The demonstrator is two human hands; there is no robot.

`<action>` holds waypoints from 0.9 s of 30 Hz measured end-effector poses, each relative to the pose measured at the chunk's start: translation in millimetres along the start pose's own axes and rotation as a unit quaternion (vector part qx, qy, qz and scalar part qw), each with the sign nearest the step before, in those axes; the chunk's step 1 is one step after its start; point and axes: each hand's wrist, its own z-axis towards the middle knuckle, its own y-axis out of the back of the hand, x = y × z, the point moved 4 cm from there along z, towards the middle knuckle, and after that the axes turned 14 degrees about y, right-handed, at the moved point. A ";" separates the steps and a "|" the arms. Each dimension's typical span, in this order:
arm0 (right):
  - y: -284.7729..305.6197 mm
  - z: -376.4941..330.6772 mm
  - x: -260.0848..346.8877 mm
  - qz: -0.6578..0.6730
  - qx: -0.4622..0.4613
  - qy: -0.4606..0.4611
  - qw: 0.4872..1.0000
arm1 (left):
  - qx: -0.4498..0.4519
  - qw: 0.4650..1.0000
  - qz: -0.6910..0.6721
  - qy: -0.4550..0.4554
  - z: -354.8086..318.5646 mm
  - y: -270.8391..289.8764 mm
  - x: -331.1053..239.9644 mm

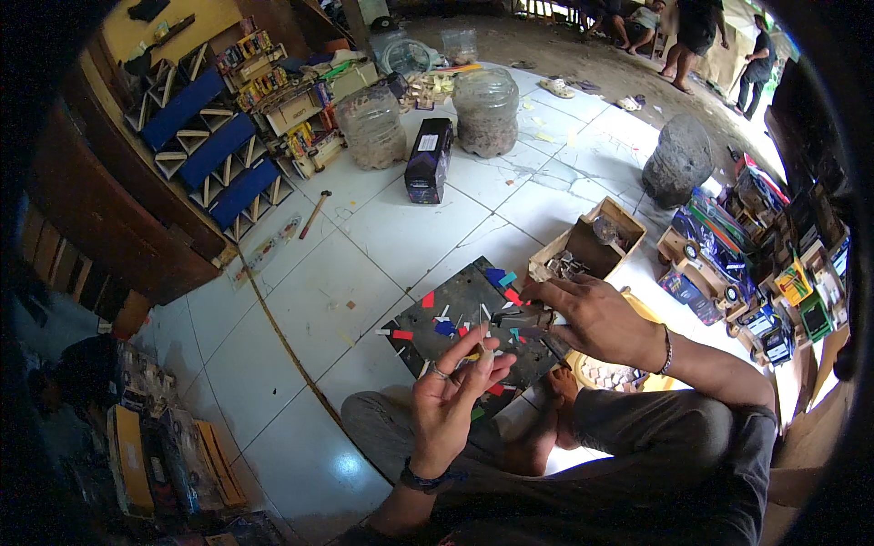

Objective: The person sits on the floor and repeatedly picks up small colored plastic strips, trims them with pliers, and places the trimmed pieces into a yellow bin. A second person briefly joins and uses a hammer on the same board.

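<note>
Left hand [444, 391] is palm up, thumb and fingertips pinched narrow on a thin pale sliver [482, 329]. Sliver sits above the board [460, 289], near its middle from here. Right hand [596, 318] is palm down, fingers curled round a grey tool [521, 318], its end pointing at the left fingertips. Too small to tell what kind of tool.

Board is dark, lies at an angle on the tiles in front of the crossed legs, with red, blue, white and teal scraps scattered on it. Wooden box [575, 238] just beyond the right hand, metal bits inside. Yellow basin [641, 306] partly under the right forearm, small pieces in it.

Further out: hammer [315, 215] on the tiles, black carton [429, 164] between two clear jars [486, 109], stone [678, 164] to the right, toy trucks [710, 255] piled nearer.
</note>
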 end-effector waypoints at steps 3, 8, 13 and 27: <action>5.7 4.6 4.2 -0.056 -0.009 0.036 0.998 | 0.003 0.999 0.025 -0.037 -5.9 -6.7 -6.5; 8.5 5.4 11.3 -0.097 0.018 0.049 0.994 | 0.005 0.993 0.063 -0.103 -11.7 -8.2 -11.3; 9.4 8.5 14.8 -0.103 0.000 0.082 0.991 | 0.015 0.991 0.052 -0.126 -9.9 -4.5 -7.3; 2.9 8.2 13.5 -0.100 0.026 0.081 0.991 | 0.039 0.983 0.063 -0.165 -10.6 -0.2 -5.1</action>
